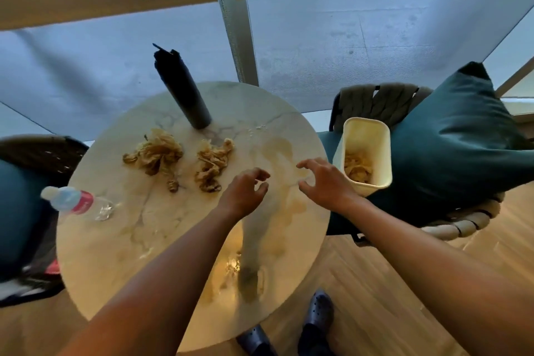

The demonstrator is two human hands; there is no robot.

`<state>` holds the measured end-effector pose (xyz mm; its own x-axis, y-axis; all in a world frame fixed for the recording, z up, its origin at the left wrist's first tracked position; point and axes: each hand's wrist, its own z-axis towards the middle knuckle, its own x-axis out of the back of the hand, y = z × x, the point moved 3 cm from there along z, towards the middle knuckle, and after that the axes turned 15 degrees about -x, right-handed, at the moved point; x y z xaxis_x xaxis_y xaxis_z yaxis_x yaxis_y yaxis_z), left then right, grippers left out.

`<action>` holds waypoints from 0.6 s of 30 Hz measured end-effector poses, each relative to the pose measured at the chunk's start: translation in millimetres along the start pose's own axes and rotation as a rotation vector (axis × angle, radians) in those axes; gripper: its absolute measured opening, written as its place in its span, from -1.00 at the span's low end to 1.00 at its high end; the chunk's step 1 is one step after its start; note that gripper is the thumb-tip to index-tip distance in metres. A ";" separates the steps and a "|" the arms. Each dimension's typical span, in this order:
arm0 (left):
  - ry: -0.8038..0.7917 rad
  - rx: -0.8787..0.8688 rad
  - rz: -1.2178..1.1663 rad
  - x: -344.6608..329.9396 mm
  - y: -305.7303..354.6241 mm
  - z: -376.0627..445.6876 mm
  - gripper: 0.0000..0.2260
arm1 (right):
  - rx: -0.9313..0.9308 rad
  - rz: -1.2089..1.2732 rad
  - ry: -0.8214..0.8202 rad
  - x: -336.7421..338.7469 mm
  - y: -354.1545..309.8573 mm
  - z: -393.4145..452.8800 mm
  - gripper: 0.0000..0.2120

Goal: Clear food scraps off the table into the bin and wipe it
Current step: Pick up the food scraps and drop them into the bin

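Clearing scraps was underway: both hands, left and right, hovered loosely curled, holding nothing. Next, gather the pile beyond the left fingertips for the bin.

No legible text anywhere, the red label of the water bottle too blurred.

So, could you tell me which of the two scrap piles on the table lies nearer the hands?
The right pile, beside the left hand; the left pile lies farther away.
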<state>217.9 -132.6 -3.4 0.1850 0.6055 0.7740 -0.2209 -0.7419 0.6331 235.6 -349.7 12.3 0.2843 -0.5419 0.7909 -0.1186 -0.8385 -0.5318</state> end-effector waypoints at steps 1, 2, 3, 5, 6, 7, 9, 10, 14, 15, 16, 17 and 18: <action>0.005 0.015 -0.001 6.4 -7.2 -8.1 -0.78 | 0.011 -0.008 -0.008 -5.1 -8.5 -2.1 -0.59; 0.006 0.030 -0.004 12.3 -15.0 -16.6 -0.78 | 0.024 -0.015 -0.015 -10.6 -16.7 -3.7 -0.59; 0.008 0.043 -0.005 18.6 -22.8 -25.5 -0.77 | 0.039 -0.021 -0.020 -15.7 -24.2 -5.3 -0.58; 0.016 0.077 0.002 30.2 -38.5 -43.5 -0.77 | 0.068 -0.029 -0.034 -25.8 -37.9 -8.2 -0.59; 0.023 0.096 0.004 35.7 -46.0 -52.0 -0.77 | 0.077 -0.037 -0.042 -30.7 -44.3 -9.2 -0.59; 0.032 0.117 0.004 41.3 -53.4 -60.4 -0.76 | 0.085 -0.048 -0.050 -35.6 -51.1 -10.3 -0.59; 0.056 0.153 0.005 50.4 -66.7 -74.2 -0.76 | 0.097 -0.068 -0.060 -44.5 -64.0 -11.5 -0.60; 0.067 0.169 0.007 54.8 -72.6 -80.1 -0.75 | 0.102 -0.074 -0.067 -48.9 -70.3 -11.5 -0.60; 0.086 0.210 0.017 68.8 -92.2 -97.1 -0.79 | 0.129 -0.091 -0.098 -65.3 -91.8 -10.1 -0.59; 0.091 0.222 0.014 72.4 -98.2 -100.7 -0.79 | 0.138 -0.095 -0.106 -70.8 -97.5 -8.1 -0.59; 0.098 0.229 0.015 75.0 -102.3 -103.0 -0.79 | 0.144 -0.098 -0.112 -74.8 -101.1 -6.5 -0.59; 0.108 0.234 0.021 76.6 -105.6 -104.5 -0.79 | 0.147 -0.102 -0.116 -77.5 -103.4 -5.6 -0.60; 0.121 0.242 0.031 79.1 -110.5 -106.4 -0.78 | 0.152 -0.108 -0.122 -81.6 -106.6 -3.9 -0.60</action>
<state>155.1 27.9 -11.7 0.0625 0.6007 0.7970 0.0133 -0.7990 0.6012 221.3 -216.4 5.6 0.4020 -0.4309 0.8079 0.0606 -0.8679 -0.4930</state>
